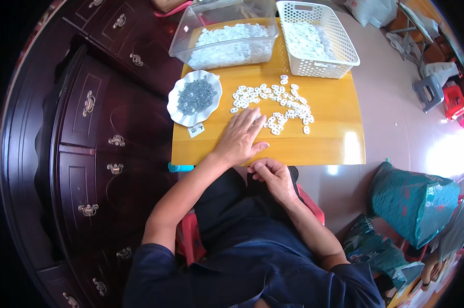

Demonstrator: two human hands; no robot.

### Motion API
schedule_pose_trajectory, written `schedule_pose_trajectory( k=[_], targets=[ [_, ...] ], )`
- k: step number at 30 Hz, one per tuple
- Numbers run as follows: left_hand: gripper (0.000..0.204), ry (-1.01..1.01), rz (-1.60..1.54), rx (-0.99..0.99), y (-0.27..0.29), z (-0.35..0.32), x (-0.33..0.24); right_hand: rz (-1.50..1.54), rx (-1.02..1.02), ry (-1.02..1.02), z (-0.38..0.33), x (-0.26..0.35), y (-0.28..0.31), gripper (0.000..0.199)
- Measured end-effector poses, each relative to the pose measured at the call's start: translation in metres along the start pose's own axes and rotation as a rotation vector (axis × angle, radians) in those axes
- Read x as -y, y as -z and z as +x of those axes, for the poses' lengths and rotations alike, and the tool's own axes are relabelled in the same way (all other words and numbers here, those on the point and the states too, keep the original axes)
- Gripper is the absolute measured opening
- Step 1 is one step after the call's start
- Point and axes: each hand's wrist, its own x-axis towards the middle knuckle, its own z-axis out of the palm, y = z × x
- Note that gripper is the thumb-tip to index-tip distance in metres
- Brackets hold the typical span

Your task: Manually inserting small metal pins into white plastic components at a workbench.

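Note:
My left hand (240,137) lies flat on the yellow wooden table (334,138), its fingers stretched out. Its fingertips reach the near side of a loose spread of small white oval pieces (277,96), each with dark spots or holes. My right hand (274,179) is at the table's front edge, thumb and fingers pinched together. Whatever may be between those fingers is too small or hidden to make out. Left of the white pieces stands a white scalloped plate (215,106) heaped with small, slender dark grey pieces (197,96).
At the table's back stand a clear plastic bin (178,50) and a white perforated basket (349,49), both holding many white pieces. A small white card (196,130) lies by the plate. Dark drawers (88,154) line the left; a teal bag (411,200) is at right.

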Motion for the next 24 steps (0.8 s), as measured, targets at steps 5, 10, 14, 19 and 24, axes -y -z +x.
schedule_pose_trajectory(
  k=[5,10,14,19,24],
  targets=[
    [0.073,-0.027,-0.041,-0.055,-0.001,0.023,-0.016,0.024,0.008,0.005,0.0,-0.007,0.006,0.023],
    [0.074,-0.018,-0.011,0.018,-0.01,0.026,-0.017,0.055,0.014,-0.002,0.001,-0.008,0.002,0.023],
    [0.066,-0.055,-0.006,0.001,0.001,0.016,-0.014,0.043,0.012,-0.006,0.001,-0.006,0.003,0.023],
    [0.039,0.066,-0.054,-0.21,0.045,0.01,0.024,0.016,0.018,-0.009,0.002,-0.007,0.008,0.022],
    [0.033,0.313,0.117,-0.226,0.07,-0.013,0.099,0.001,0.018,-0.023,0.004,-0.004,0.004,0.022]
  ],
)
